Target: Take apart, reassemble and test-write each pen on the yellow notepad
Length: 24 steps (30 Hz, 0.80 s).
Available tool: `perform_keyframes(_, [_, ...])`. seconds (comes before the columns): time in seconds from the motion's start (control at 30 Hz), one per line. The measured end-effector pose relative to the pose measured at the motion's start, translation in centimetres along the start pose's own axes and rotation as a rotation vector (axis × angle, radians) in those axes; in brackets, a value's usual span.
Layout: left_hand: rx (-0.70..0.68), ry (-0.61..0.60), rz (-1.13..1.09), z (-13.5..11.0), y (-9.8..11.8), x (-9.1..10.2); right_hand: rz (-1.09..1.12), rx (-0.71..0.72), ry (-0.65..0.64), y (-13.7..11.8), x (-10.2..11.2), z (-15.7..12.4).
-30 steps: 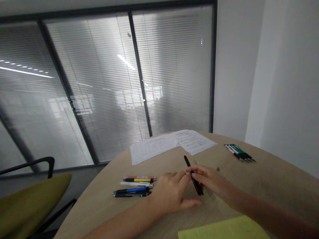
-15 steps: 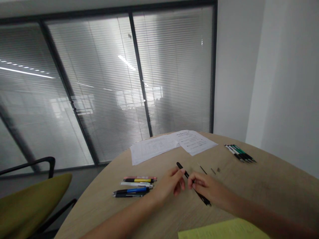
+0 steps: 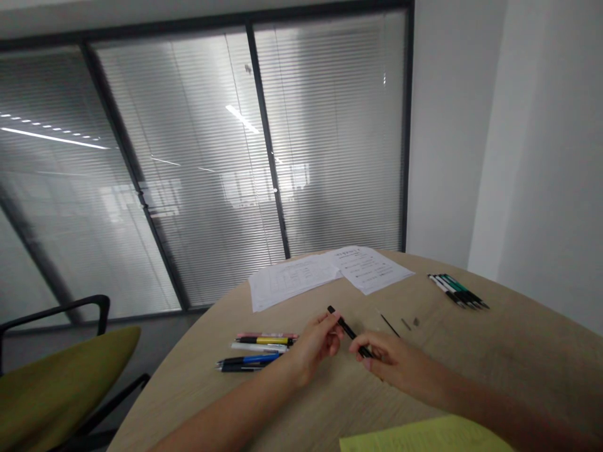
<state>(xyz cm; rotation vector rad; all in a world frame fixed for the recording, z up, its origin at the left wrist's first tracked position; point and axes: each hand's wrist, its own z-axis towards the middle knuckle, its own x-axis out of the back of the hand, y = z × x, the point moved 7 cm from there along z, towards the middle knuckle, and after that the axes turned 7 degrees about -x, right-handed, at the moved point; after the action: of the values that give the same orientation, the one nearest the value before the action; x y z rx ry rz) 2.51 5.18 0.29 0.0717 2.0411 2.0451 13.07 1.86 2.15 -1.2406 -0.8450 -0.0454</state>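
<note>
Both my hands hold one black pen (image 3: 347, 329) a little above the round wooden table (image 3: 494, 351). My left hand (image 3: 315, 344) pinches the pen's upper end with thumb and fingers. My right hand (image 3: 393, 364) is closed round its lower end. A thin black refill (image 3: 389, 324) and two small dark parts (image 3: 409, 323) lie on the table just beyond my right hand.
Several colored pens (image 3: 257, 351) lie in a row left of my left hand. Several green and black pens (image 3: 458, 290) lie at the far right. Printed sheets (image 3: 325, 273) rest at the table's far edge, a yellow sheet (image 3: 424, 434) at the near edge. An olive chair (image 3: 56, 376) stands left.
The pen rose off the table and shifted left. My left hand went from lying flat beside it to pinching its upper end, and my right hand slid down toward the lower end.
</note>
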Motion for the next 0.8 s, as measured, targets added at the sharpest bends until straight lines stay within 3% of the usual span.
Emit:
perform_keyframes(0.43, [-0.006, 0.048, -0.038, 1.4, -0.8, 1.9, -0.179, 0.039, 0.059, -0.1, -0.1, -0.2])
perform_keyframes(0.8, [-0.018, 0.134, -0.036, 1.3, -0.4, 2.5, -0.254, 0.084, 0.087, -1.9, 2.2, -0.9])
